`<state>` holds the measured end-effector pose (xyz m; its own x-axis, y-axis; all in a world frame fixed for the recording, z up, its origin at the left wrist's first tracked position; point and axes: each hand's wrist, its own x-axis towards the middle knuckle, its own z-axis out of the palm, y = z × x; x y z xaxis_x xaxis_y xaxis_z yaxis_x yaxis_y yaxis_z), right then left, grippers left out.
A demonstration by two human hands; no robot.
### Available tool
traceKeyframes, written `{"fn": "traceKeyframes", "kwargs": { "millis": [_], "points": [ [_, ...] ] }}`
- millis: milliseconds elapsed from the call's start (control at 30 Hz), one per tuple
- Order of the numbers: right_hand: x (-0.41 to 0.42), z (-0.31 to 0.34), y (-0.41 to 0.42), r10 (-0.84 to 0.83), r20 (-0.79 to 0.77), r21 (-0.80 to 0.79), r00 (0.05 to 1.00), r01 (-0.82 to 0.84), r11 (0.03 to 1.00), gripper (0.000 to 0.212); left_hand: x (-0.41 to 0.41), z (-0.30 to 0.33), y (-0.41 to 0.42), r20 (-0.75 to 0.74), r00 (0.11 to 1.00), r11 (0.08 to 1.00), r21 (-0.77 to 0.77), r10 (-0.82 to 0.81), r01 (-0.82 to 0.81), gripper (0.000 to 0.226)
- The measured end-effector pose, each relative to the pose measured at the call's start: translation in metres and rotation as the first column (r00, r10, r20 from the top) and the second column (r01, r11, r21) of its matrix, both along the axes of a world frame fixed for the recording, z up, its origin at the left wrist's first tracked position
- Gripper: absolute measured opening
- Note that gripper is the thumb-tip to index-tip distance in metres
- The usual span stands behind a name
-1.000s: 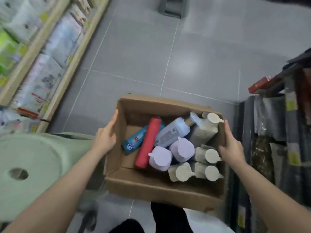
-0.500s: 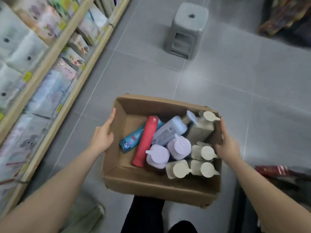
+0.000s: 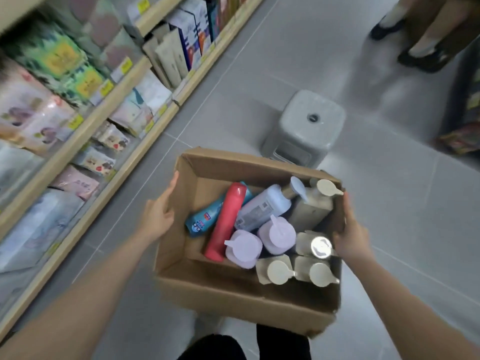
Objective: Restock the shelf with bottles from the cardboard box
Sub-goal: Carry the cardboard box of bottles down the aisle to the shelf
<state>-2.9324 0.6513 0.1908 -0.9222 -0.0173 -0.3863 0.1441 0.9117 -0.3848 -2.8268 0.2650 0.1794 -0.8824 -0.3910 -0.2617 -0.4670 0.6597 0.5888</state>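
I carry an open cardboard box [image 3: 233, 297] in front of me above the floor. My left hand [image 3: 159, 214] grips its left wall and my right hand [image 3: 350, 233] grips its right wall. Inside lie a red bottle [image 3: 225, 219], a blue tube [image 3: 204, 220] and a pale lavender pump bottle [image 3: 262, 209]. Two lilac pump bottles [image 3: 244, 249] stand in the middle, and several beige pump bottles [image 3: 276, 271] stand along the right side. The wooden shelf [image 3: 117, 175] runs along my left, stocked with packets and boxes.
A grey plastic stool [image 3: 306, 128] stands on the tiled floor just beyond the box. Another person's legs and dark shoes [image 3: 418, 58] are at the top right. A dark rack with goods [image 3: 465, 120] lines the right edge. My dark trousers [image 3: 233, 346] show below.
I have moved forward along the aisle with the box held in both hands; the grey stool has come closer, the green stool has left view, and a person's feet have appeared.
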Motion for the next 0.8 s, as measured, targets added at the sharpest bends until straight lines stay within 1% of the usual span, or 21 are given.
{"fn": "traceKeyframes", "kwargs": {
  "millis": [67, 233, 300, 400, 533, 633, 700, 800],
  "points": [
    [-0.049, -0.006, -0.011, 0.011, 0.008, -0.014, 1.000, -0.011, 1.000, 0.098, -0.035, -0.012, -0.009, 0.010, 0.999, 0.999, -0.024, 0.039, -0.039, 0.093],
    [-0.151, -0.014, -0.062, 0.123, 0.032, -0.007, 0.992, -0.123, 0.992, 0.096, -0.094, -0.039, -0.054, 0.020, 0.993, 0.993, -0.003, 0.115, -0.115, 0.096],
    [-0.180, -0.018, -0.090, 0.160, 0.056, -0.031, 0.986, -0.158, 0.987, 0.095, -0.108, -0.047, -0.079, 0.047, 0.989, 0.990, 0.003, 0.139, -0.139, 0.099],
    [-0.218, -0.031, -0.137, 0.215, 0.045, -0.056, 0.976, -0.212, 0.976, 0.096, -0.132, -0.053, -0.120, 0.085, 0.981, 0.983, 0.043, 0.173, -0.177, 0.101],
    [-0.266, -0.057, -0.206, 0.284, 0.069, -0.049, 0.956, -0.281, 0.958, 0.100, -0.161, -0.068, -0.183, 0.120, 0.975, 0.979, 0.048, 0.189, -0.196, 0.103],
    [-0.304, -0.070, -0.252, 0.325, 0.084, -0.068, 0.942, -0.320, 0.945, 0.101, -0.182, -0.073, -0.212, 0.142, 0.957, 0.967, -0.008, 0.254, -0.255, 0.103],
    [-0.334, -0.078, -0.279, 0.339, 0.100, -0.060, 0.935, -0.335, 0.940, 0.101, -0.196, -0.074, -0.223, 0.141, 0.947, 0.957, -0.064, 0.288, -0.281, 0.096],
    [-0.381, -0.090, -0.313, 0.385, 0.110, -0.038, 0.916, -0.383, 0.923, 0.100, -0.213, -0.082, -0.230, 0.128, 0.925, 0.933, -0.061, 0.359, -0.354, 0.094]
  ]
}}
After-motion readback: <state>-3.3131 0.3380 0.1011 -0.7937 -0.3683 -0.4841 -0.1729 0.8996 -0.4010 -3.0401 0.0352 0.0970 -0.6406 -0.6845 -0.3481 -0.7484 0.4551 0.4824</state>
